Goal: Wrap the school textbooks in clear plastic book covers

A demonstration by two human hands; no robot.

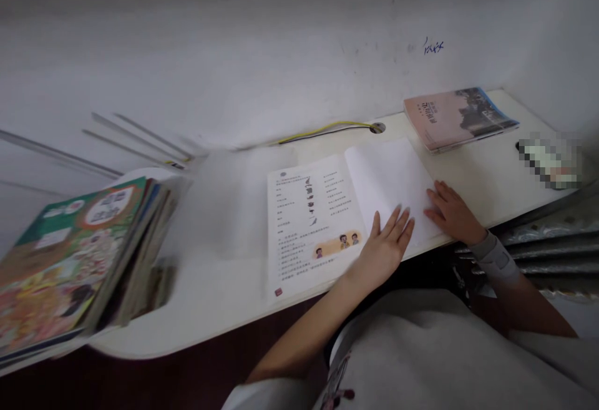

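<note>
An open book point(327, 210) lies on the white desk point(215, 297) in front of me. Its left page carries printed text and a small picture of figures; its right page point(388, 179) looks blank white. My left hand point(386, 241) rests flat near the book's lower middle, fingers stretched out over the page edge. Just to its right, my right hand point(452, 210) lies flat on the lower right corner of the blank page, fingers extended. Neither hand holds anything.
A stack of colourful books point(70, 260) sits at the desk's left end. A pink-covered book point(461, 117) lies at the back right. A yellow cable point(322, 129) runs along the wall to a hole in the desk. A blurred dark object point(550, 160) sits far right.
</note>
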